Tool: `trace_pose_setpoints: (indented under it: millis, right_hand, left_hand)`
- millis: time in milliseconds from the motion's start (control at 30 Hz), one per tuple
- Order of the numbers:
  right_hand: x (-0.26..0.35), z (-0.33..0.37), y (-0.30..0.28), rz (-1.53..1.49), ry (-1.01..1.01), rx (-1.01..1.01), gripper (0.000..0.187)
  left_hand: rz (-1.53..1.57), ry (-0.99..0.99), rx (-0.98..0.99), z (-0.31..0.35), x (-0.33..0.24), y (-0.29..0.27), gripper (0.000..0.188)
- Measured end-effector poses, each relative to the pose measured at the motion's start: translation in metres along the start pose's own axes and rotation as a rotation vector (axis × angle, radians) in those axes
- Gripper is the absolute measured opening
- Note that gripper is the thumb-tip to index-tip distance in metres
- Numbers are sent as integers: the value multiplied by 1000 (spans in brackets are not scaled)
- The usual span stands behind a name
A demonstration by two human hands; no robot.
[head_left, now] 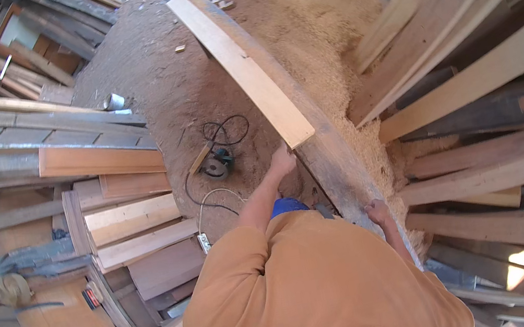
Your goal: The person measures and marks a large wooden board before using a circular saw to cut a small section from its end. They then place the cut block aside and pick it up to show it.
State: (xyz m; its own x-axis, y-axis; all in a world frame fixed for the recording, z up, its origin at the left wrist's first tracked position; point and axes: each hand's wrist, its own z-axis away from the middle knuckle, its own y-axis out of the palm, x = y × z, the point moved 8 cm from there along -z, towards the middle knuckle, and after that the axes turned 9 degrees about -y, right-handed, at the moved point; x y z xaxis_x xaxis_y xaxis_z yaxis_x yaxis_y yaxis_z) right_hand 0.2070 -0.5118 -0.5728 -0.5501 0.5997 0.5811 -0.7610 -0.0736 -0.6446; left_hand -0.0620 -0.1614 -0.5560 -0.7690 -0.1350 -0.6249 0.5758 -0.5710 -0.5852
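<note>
Sawdust [276, 1] lies in a thick heap beside a long wooden surface [344, 170], and many boards [139, 218] are stacked on the left of this workshop. On the surface rests a pale plank [238, 63], lengthwise, its near end in front of the person [315, 272]. The left grip [283, 160] is bent at the corner of this near end; whether it grasps the wood, one cannot tell. The right grip [378, 210] is curled at the right edge of the surface, nearer to the body, and whether it is clenched on something is not clear. It seems that the step in hand is the placing or steadying of the plank; the next move would probably call for a sure hold at its near end, with the plank aligned along the surface.
</note>
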Motion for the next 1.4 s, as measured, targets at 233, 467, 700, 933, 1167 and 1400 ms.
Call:
trace_pose_setpoints:
  millis: [233, 467, 700, 933, 1167, 1400]
  right_hand:
    - [73, -36, 15, -53, -96, 335, 35]
    - [196, -63, 66, 52, -302, 554, 34]
    - [288, -85, 111, 223, -334, 581, 38]
    - [379, -114, 150, 391, -485, 542, 37]
    - [440, -153, 220, 572, -590, 763, 39]
    - [493, -210, 282, 717, -651, 956, 39]
  left_hand:
    - [-49, -76, 202, 98, 161, 48, 63]
    - [-37, -364, -9, 195, 353, 9, 54]
    - [270, -697, 20, 199, 374, -38, 68]
    - [592, -440, -52, 128, 372, -72, 68]
    - [661, -650, -340, 139, 445, -117, 43]
    - [644, -879, -126, 192, 419, -126, 59]
